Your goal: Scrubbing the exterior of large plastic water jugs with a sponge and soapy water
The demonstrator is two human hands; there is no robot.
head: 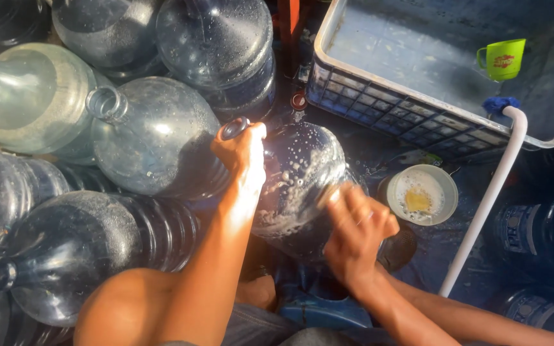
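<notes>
A large clear blue water jug (302, 173), wet and covered in soap suds, lies tilted in front of me. My left hand (242, 154) grips its neck at the upper left. My right hand (354, 230) presses against the jug's soapy lower right side; it is motion-blurred, and whether it holds a sponge I cannot tell.
Several empty water jugs (155, 134) lie stacked to the left and behind. A water-filled tub (418, 118) with a floating green cup (501, 59) stands upper right. A white pipe (488, 198) runs into it. A small bowl (421, 194) of soapy water sits beside the jug.
</notes>
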